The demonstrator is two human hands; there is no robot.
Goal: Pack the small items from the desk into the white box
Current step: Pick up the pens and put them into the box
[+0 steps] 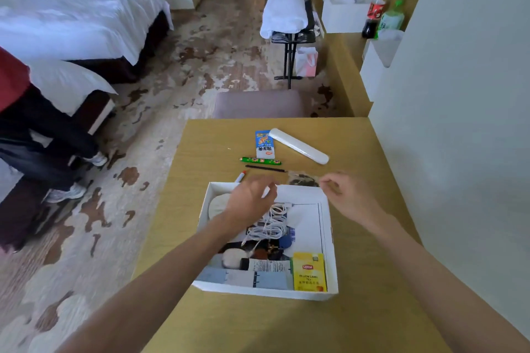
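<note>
- The right hand (348, 195) is held over the far right corner of the white box (330, 252). Its thumb and forefinger are closed in a pinch on one end of a thin see-through packet (304, 179).
- The left hand (251, 196) hovers over the far edge of the box with its fingers curled toward the packet's other end. Motion blur hides whether it has hold of the packet.
- The packet hangs in the air between the two hands, just above the box's far rim.
- The box sits on the desk (258, 324) and holds a coiled white cable (272, 223), a yellow tea box (309, 271) in its near right corner, and other small things.
- Beyond the box, a pen (240, 177), a thin black stick (265, 168), a green tube (261, 161), a blue and white packet (264, 145) and a long white case (299, 146) lie on the desk.
</note>
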